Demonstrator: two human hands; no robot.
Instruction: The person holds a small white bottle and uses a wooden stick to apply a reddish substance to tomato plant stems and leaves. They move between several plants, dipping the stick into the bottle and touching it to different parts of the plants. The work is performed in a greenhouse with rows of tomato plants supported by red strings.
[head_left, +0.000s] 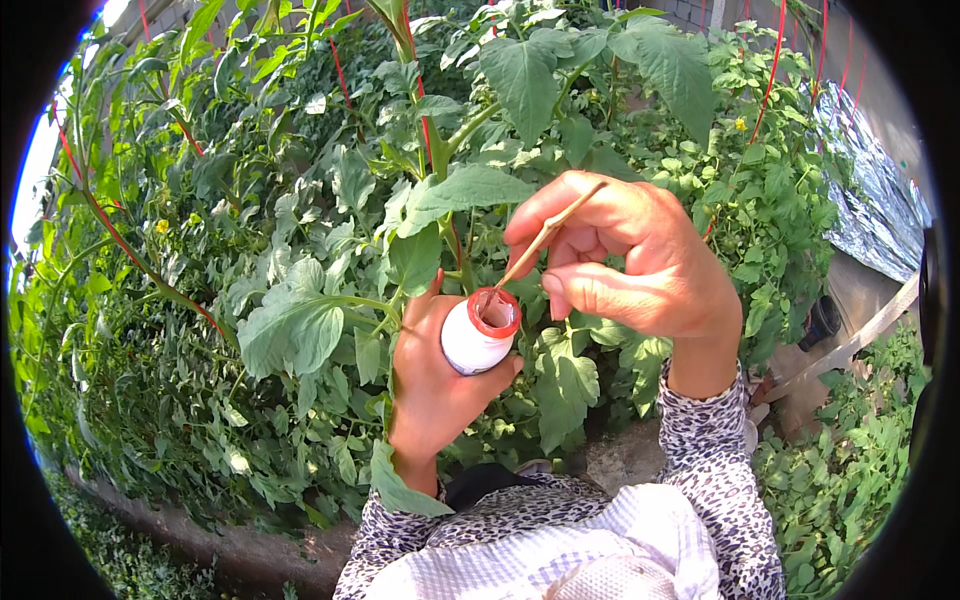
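Note:
My left hand (439, 375) is wrapped around a small white plastic bottle (480, 337) with a red rim and no cap on it. The bottle's mouth faces up, with reddish residue inside. Above and to the right, my right hand (630, 255) holds a thin wooden stick (551, 225), whose lower end dips into the mouth. A tomato plant's stem (442, 157) rises right behind the bottle, tied along a red string (426, 127). One broad leaf (465, 196) hangs just above the bottle; another (292, 330) spreads left of my left hand.
Dense tomato plants (225, 285) with red strings fill the left and the far side. Crinkled silver foil (874, 187) lies at the right by a wall. A pale pipe or strip (847, 345) and a dark round object (821, 322) lie below it. Low plants grow at lower right.

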